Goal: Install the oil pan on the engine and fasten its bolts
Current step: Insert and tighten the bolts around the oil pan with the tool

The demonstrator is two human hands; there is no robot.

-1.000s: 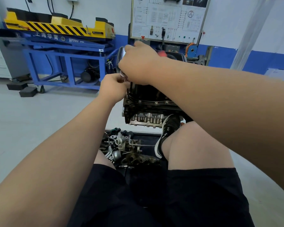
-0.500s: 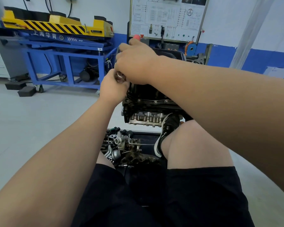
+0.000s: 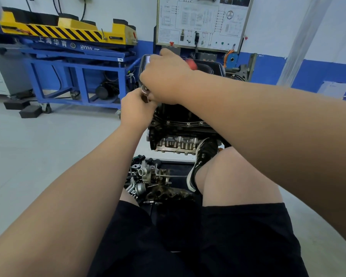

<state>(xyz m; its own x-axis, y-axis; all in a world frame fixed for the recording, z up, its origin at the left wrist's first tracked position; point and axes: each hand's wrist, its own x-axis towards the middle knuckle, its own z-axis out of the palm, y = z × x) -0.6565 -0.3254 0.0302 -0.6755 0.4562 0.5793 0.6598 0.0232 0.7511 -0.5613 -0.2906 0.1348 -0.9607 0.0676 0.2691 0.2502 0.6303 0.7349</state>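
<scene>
Two hands: left hand (image 3: 137, 110) and right hand (image 3: 166, 80) meet at upper centre, both clamped on a small metal socket tool (image 3: 144, 92).
Oil pan (image 3: 210, 68): black, seated atop the engine (image 3: 178, 134), partly behind the right hand.
Risk, bolt: hidden under the hands; started crooked, it could cross-thread.
Risk, tool: a slip could drop it among the loose parts (image 3: 148, 176) at lower centre.
Risk, seating: uneven tightening might tilt the pan.

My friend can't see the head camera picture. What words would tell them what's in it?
A person's left hand and right hand hold a small metal tool at the corner of a black oil pan sitting on top of an engine. One shoe is up beside the engine, and loose engine parts lie below it.
</scene>
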